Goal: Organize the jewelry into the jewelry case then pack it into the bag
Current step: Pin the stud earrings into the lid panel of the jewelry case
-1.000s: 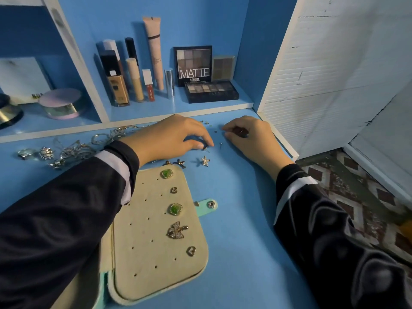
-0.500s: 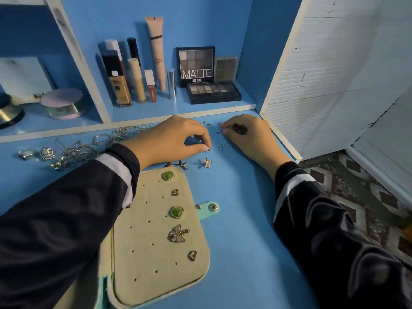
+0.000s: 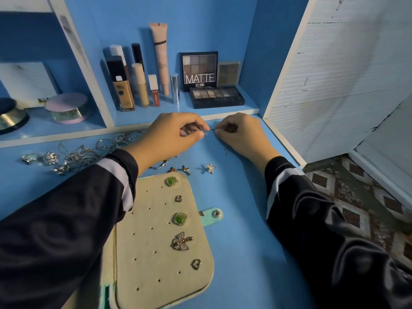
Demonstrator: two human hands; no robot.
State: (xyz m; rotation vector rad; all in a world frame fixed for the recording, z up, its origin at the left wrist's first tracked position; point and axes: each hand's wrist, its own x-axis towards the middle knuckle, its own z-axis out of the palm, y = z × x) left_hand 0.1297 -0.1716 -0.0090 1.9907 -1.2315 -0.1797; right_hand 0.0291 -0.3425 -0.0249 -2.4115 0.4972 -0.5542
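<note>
The open jewelry case (image 3: 153, 253) lies on the blue table, its beige panel carrying several earrings down the right edge, among them a green stone stud (image 3: 171, 181) and a bow earring (image 3: 181, 241). Above it, my left hand (image 3: 171, 137) pinches a tiny earring (image 3: 206, 132) between thumb and fingertips. My right hand (image 3: 243, 134) faces it, fingers curled and pinching a very small piece (image 3: 213, 129), too small to identify. Loose starfish earrings (image 3: 210, 167) lie between hands and case. A pile of silver jewelry (image 3: 80, 152) sits at the left. No bag is in view.
A shelf behind holds makeup bottles (image 3: 140, 85), eyeshadow palettes (image 3: 216, 97) and round compacts (image 3: 68, 108). A white panel (image 3: 334, 85) bounds the table at the right, with patterned floor (image 3: 367, 208) beyond. A small pin (image 3: 226, 150) lies on the table near my right wrist.
My left hand has lifted off the table with a tiny earring and moved toward my right hand, whose fingertips now meet it in front of the shelf edge.
</note>
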